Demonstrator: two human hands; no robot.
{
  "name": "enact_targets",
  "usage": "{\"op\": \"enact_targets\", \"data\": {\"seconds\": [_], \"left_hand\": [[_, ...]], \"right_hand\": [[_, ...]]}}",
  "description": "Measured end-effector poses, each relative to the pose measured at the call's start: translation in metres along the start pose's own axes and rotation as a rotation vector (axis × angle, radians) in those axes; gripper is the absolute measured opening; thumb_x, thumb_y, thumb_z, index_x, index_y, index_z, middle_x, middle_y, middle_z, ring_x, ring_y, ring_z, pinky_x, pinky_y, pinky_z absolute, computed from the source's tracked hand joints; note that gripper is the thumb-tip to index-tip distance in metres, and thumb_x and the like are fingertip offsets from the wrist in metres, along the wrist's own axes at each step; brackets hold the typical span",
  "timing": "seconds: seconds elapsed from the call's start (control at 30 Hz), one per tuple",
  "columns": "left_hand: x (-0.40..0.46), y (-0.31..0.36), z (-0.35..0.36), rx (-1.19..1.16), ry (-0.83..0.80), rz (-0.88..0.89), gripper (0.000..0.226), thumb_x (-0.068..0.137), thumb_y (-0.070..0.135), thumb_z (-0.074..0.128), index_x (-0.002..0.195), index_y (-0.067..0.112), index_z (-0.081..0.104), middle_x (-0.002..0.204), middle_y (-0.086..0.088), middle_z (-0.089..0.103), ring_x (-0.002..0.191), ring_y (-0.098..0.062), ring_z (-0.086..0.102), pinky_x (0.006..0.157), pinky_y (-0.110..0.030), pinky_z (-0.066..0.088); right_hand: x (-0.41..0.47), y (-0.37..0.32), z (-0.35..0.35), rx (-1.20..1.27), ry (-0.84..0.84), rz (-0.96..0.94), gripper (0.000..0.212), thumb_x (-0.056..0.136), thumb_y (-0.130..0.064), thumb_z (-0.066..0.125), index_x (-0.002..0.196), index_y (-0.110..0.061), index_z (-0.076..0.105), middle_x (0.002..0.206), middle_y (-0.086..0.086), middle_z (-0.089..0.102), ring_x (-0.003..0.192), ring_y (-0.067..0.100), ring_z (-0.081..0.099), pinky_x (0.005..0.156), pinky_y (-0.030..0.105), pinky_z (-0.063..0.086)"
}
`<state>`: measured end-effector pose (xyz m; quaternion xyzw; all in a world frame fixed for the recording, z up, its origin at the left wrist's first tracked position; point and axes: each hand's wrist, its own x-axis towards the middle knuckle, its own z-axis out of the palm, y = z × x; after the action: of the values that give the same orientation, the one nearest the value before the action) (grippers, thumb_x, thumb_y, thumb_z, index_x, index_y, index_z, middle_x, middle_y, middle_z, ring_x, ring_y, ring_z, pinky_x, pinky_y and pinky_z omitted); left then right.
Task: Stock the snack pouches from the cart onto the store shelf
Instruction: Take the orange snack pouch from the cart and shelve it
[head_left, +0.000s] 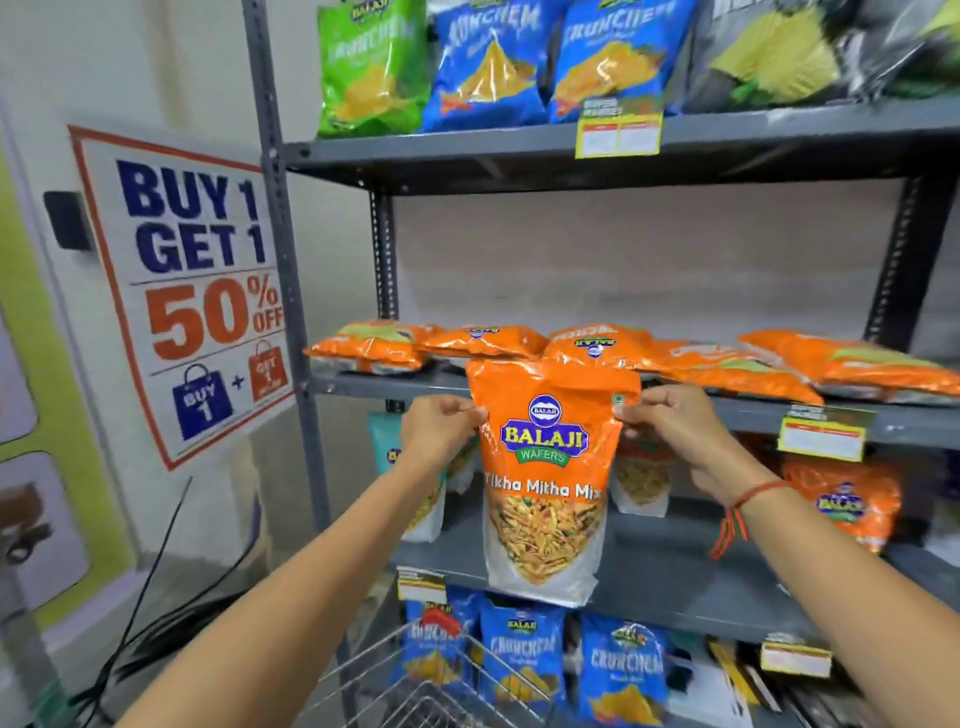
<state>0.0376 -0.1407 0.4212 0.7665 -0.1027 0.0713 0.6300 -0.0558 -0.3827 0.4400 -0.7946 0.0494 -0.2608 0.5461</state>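
Both hands (441, 423) (670, 423) pinch upright pouch (545, 483), top up.

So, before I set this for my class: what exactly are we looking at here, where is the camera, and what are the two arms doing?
There is no robot here. A person wears a wide-angle camera on the head, looking forward and down, so you see their own arms. The left hand and right hand pinch the upper side edges of an orange snack pouch, holding it upright in front of the middle shelf. More orange pouches lie flat on that shelf. A wire cart shows at the bottom.
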Motion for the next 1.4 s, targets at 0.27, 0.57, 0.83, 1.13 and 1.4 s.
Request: {"op": "enact_targets", "data": {"seconds": [0.27,0.57,0.83,1.13,1.4], "left_hand": [[0.003,-0.032,0.075,0.031,-0.064,-0.078,0.015,0.080,0.024,0.070,0.066,0.018,0.071,0.072,-0.002,0.072,0.065,-0.014,0.065,0.073,-0.033,0.055],[0.031,-0.092,0.213,0.111,-0.077,-0.219,0.014,0.075,0.034,0.071,0.074,0.022,0.077,0.087,-0.002,0.078,0.085,-0.019,0.070,0.086,-0.039,0.056],[0.064,-0.118,0.308,0.103,-0.045,-0.245,0.014,0.080,0.032,0.068,0.080,0.019,0.076,0.086,-0.004,0.075,0.082,-0.022,0.067,0.084,-0.040,0.056],[0.087,-0.143,0.346,0.145,-0.055,-0.281,0.016,0.080,0.033,0.068,0.087,0.021,0.076,0.095,-0.007,0.077,0.093,-0.025,0.067,0.084,-0.033,0.049],[0.085,-0.149,0.314,0.058,-0.099,-0.353,0.027,0.062,0.036,0.076,0.088,0.026,0.075,0.098,-0.004,0.076,0.096,-0.024,0.068,0.092,-0.043,0.055]], "right_hand": [[0.021,0.080,-0.041,-0.074,0.051,0.110,0.020,0.073,-0.023,0.074,0.065,-0.004,0.072,0.068,0.013,0.074,0.066,0.020,0.066,0.073,0.039,0.053],[0.062,0.191,-0.098,-0.203,0.087,0.189,0.021,0.075,-0.023,0.073,0.062,-0.006,0.072,0.063,0.008,0.073,0.063,0.017,0.066,0.066,0.033,0.050],[0.112,0.266,-0.133,-0.176,0.114,0.277,0.014,0.079,-0.024,0.071,0.074,-0.012,0.074,0.074,0.002,0.074,0.069,0.013,0.069,0.059,0.023,0.044],[0.134,0.313,-0.143,-0.037,0.106,0.390,0.018,0.079,-0.026,0.071,0.089,-0.011,0.071,0.084,0.004,0.073,0.075,0.015,0.068,0.065,0.023,0.044],[0.130,0.310,-0.116,0.110,0.261,0.411,0.025,0.074,-0.035,0.075,0.088,-0.016,0.065,0.088,0.004,0.071,0.081,0.017,0.065,0.068,0.030,0.045]]}}
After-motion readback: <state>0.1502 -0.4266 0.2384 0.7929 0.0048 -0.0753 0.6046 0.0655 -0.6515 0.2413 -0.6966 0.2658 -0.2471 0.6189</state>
